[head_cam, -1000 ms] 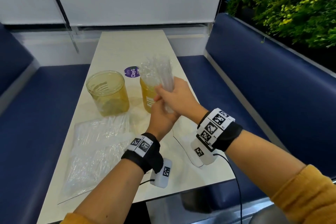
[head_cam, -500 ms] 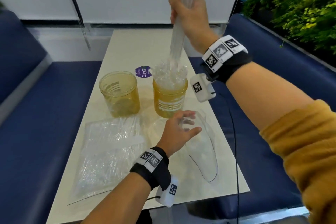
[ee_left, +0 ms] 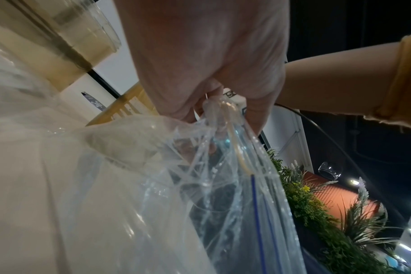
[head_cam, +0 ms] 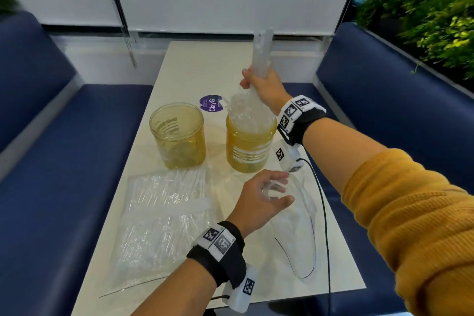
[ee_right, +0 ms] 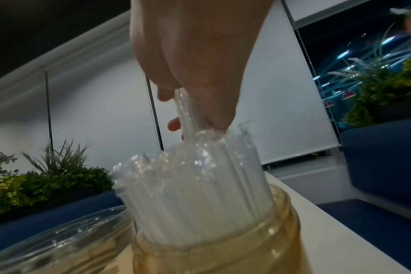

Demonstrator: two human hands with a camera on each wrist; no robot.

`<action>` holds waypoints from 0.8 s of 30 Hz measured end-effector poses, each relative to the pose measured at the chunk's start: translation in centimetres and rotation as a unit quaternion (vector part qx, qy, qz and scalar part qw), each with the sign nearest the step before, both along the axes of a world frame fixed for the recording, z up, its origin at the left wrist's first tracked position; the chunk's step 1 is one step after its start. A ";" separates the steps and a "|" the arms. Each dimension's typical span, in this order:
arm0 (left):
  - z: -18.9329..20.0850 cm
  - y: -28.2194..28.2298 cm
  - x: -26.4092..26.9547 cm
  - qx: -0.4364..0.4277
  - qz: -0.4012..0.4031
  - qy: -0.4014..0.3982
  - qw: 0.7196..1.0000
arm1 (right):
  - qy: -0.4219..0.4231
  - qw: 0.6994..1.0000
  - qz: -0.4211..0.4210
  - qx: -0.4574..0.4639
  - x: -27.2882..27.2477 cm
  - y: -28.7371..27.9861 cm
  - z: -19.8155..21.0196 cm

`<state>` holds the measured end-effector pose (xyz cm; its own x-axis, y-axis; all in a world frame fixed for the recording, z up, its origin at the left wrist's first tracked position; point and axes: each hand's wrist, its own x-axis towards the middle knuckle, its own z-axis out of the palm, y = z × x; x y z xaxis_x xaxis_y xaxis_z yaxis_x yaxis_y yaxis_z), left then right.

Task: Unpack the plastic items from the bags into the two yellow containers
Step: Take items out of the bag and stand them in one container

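Observation:
Two yellow containers stand mid-table. The left container point(head_cam: 179, 141) point(ee_right: 54, 246) is empty. The right container point(head_cam: 248, 154) point(ee_right: 214, 255) is packed with upright clear plastic sticks point(head_cam: 246, 113) point(ee_right: 192, 181). Just above it, my right hand point(head_cam: 252, 79) point(ee_right: 185, 115) grips a bundle of clear sticks point(head_cam: 261, 51), whose lower ends sit among those in the container. My left hand point(head_cam: 274, 192) point(ee_left: 221, 111) pinches the bunched edge of an emptied clear zip bag point(head_cam: 297, 233) point(ee_left: 200, 204) lying near the table's right edge. A full clear bag point(head_cam: 164, 220) lies at front left.
A purple round sticker point(head_cam: 210, 104) is on the table point(head_cam: 205, 67) behind the containers. Blue benches point(head_cam: 64, 161) flank the table on both sides. Green plants point(head_cam: 436, 7) stand behind the right bench. A black cable point(head_cam: 324, 213) hangs from my right wrist across the empty bag.
My right hand rose high with the stick bundle, then came back down onto the right container. My left hand let go of the bundle and dropped to the empty bag.

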<state>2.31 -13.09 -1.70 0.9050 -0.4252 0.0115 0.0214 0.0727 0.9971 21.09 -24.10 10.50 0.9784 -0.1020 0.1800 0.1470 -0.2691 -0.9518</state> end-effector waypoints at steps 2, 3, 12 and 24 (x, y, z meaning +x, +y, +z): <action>-0.1 -0.1 0.1 0.001 -0.002 0.003 1.000 | 0.021 1.000 0.003 -0.009 0.1 -0.2 -1.0; -0.2 -0.2 0.1 0.001 -0.003 0.003 1.000 | 0.029 1.000 0.001 -0.013 0.1 -0.3 -1.3; 0.0 -0.1 0.0 0.002 -0.008 -0.001 1.000 | -0.131 0.986 -0.069 -0.073 -0.1 -0.9 -0.2; -0.1 -0.7 -0.5 0.004 -0.022 0.003 1.000 | -0.289 0.907 -0.090 -0.295 0.7 0.0 4.3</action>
<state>1.82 -13.84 -1.80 0.8855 -0.4645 0.0017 0.0311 0.0630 0.9975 21.80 -24.13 14.78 0.6812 0.0299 0.7315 0.4782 -0.7747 -0.4136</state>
